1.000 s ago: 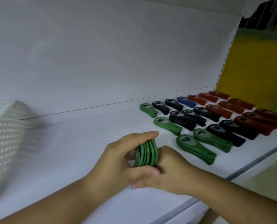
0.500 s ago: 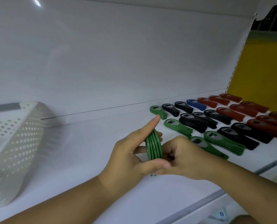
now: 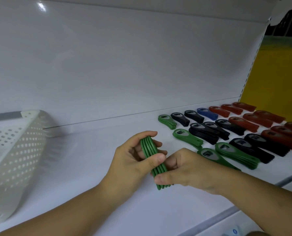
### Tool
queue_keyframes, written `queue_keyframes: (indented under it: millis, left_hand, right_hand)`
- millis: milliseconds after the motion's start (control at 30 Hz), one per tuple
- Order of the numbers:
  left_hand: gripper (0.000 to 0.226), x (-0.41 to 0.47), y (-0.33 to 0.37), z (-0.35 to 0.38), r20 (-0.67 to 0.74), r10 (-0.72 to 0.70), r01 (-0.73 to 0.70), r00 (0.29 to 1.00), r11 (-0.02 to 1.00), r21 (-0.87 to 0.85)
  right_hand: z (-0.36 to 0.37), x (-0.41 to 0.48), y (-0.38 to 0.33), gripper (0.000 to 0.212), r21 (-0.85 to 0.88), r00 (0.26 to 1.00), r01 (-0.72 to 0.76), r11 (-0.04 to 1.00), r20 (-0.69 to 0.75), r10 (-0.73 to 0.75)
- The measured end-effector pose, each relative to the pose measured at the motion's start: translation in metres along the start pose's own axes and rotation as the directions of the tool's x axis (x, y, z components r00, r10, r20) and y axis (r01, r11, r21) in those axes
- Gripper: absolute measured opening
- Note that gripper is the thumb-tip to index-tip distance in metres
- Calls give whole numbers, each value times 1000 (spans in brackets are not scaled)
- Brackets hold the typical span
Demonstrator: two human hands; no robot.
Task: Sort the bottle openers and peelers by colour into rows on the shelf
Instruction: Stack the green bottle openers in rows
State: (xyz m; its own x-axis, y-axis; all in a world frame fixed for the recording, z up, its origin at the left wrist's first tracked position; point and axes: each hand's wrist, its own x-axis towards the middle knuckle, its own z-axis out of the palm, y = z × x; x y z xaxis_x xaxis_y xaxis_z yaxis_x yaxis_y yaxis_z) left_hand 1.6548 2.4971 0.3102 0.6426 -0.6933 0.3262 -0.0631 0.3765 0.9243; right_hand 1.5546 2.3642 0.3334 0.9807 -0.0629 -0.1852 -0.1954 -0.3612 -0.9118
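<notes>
Standing edge-on: slim, stacked green bottle openers (image 3: 148, 147)

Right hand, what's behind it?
A green pile on the shelf shows behind the right hand, its near end covered. Its grip hides part of the held green openers.

Held green openers (image 3: 152, 160): a stack on edge, just above the white shelf (image 3: 83, 167), rounded heads up & away, handle ends down toward viewer; left hand (image 3: 129, 159) grips upper part, right hand (image 3: 184, 169) pinches lower ends. At right on shelf, flat stacks in slanted rows, grey-faced heads toward back-left: 4 green stacks (image 3: 187, 138) nearest, then black stacks (image 3: 203, 133), 1 blue opener (image 3: 206, 113) in back row, red stacks (image 3: 244, 124) farthest right
</notes>
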Motion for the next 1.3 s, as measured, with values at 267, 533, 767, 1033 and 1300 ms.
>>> queue_keyframes:
  millis: [267,533,767,1033,1300]
  left_hand:
    - [69,10,3,-13,-128,-61,57,990,998,-34]
    - [20,24,-13,-26,-200,-162,240,966,848,472]
    - [6,24,-18,-29,-107,-212,235,971,782,578]
    - [16,24,-17,-29,-31,-192,161,981,709,687]
    - [21,22,-20,-31,-55,-196,186,979,752,632]
  right_hand:
    - [-5,24,-14,26,-126,982,-94,988,-175,71]
    - [-57,119,-32,37,-476,853,-465,746,-466,234]
    - [-86,175,-38,35,-579,789,-613,537,-429,439]
    - [-95,192,-37,40,-664,795,-593,456,-394,461]
    - [-102,190,-40,46,-643,772,-611,463,-354,528]
